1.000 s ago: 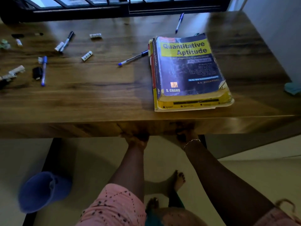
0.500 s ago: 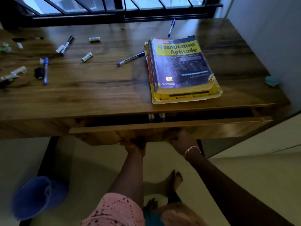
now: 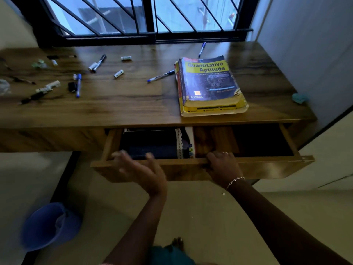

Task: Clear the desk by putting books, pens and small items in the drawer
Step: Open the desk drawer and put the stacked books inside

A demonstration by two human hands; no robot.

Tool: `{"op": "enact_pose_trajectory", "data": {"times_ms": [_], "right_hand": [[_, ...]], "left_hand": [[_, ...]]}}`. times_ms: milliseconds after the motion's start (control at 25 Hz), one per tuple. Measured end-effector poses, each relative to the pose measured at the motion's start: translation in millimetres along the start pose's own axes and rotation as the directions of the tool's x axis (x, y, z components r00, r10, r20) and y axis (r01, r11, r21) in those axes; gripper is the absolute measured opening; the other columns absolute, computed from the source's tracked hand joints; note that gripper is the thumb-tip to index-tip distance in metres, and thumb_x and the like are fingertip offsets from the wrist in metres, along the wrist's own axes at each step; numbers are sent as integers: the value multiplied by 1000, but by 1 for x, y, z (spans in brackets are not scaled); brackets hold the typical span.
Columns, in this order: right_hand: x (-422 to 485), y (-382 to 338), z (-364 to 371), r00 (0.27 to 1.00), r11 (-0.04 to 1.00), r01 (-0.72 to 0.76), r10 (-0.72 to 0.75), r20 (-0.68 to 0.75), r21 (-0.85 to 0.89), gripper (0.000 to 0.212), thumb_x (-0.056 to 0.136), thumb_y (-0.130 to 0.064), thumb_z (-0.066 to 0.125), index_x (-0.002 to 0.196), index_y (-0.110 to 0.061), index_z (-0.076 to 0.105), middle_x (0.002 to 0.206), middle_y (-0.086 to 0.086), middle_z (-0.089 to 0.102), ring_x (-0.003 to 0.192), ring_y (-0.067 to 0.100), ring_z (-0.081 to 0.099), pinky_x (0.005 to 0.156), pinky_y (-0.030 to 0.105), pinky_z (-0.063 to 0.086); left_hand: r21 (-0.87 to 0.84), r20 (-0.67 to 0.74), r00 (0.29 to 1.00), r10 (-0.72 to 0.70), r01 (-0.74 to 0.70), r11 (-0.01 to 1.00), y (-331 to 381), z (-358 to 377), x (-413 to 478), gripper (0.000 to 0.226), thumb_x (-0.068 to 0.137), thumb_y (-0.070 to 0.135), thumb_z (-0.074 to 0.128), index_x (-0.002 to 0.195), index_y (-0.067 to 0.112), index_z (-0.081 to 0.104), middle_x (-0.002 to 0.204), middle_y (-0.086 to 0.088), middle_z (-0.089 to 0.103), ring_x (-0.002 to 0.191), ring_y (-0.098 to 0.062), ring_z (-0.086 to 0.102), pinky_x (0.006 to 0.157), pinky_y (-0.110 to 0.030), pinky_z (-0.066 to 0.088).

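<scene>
- Since 0.5 s ago, the brown wooden drawer (image 3: 248, 160) has come from a narrow crack to well out of the brown wooden desk (image 3: 124, 109), and its inside now shows.
- Left hand (image 3: 141, 171) has left the drawer's underside; it now hangs in front of the drawer's front edge, blurred, fingers spread and relaxed, holding nothing.
- Right hand (image 3: 223, 167) grips the top of the drawer front, fingers curled over the edge into the drawer; a silver chain bracelet (image 3: 235, 181) sits on that wrist.
- Inside the drawer's left half lie a dark flat item (image 3: 150, 144) and, just beside it, a white spiral-bound notebook (image 3: 179, 144); the right half is too dark to read.
- On the desk's right part, near its front edge, rests a stack of thick paperback books (image 3: 208, 83), topped by a blue-and-yellow one titled "Quantitative Aptitude".
- A blue-capped pen (image 3: 160, 76) lies with its end touching the stack's left side; another blue pen (image 3: 202, 49) lies behind the stack.
- Further left are a blue pen (image 3: 78, 85), a black marker (image 3: 99, 62) and 2 small white cylinders (image 3: 118, 73) (image 3: 126, 58).
- A blue plastic bucket (image 3: 49, 226) stands on the floor at lower left.
</scene>
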State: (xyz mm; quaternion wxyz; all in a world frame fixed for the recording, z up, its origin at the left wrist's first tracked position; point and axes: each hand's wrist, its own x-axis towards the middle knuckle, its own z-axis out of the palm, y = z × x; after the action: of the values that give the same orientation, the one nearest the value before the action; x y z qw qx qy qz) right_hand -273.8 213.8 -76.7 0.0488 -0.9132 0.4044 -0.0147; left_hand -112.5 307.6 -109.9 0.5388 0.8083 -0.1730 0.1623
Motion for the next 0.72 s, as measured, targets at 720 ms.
{"op": "enact_pose_trajectory", "data": {"times_ms": [720], "right_hand": [[-141,-13,-3,974,978,202,-206,93,48,37,92,-26,44,127,-13,41,123,10,53,107,29,52,87,38,43]], "left_hand": [[121,537,758,369,-503,856,20,-99,-123,35,88,36,40,75,17,66,72,1,67,70,-15,63,81,-35,45]]}}
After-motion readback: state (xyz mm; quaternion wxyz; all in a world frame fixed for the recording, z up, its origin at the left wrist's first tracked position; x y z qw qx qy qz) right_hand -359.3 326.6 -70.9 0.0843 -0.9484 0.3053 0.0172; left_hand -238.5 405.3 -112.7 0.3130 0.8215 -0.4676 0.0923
